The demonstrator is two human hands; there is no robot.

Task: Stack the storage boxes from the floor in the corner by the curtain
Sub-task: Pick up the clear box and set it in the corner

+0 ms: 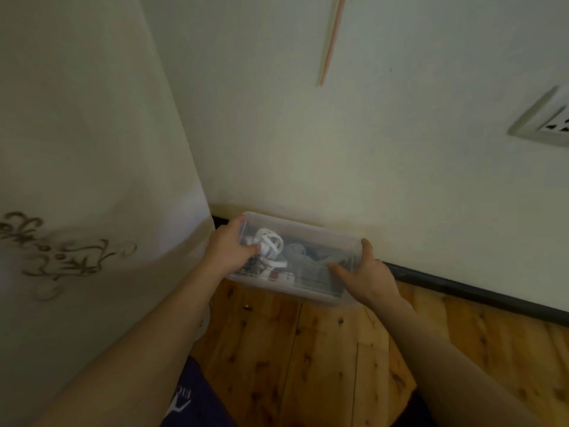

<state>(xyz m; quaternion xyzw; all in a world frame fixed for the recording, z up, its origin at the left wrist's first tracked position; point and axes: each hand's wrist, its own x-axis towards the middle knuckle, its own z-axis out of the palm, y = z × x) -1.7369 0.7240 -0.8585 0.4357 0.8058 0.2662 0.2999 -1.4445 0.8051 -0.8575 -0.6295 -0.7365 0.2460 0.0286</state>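
A clear plastic storage box with a lid sits low in the corner, against the wall and beside the pale curtain. Inside it show white coiled cables and grey cloth. My left hand grips the box's left end, thumb on the lid and fingers round the side. My right hand holds the right end, thumb over the far edge and fingers spread on the lid. Whether the box rests on the floor or hangs just above it I cannot tell.
A wooden plank floor spreads in front of the box. A dark skirting board runs along the wall. A white wall socket sits at the right. A thin pink strip hangs on the wall above.
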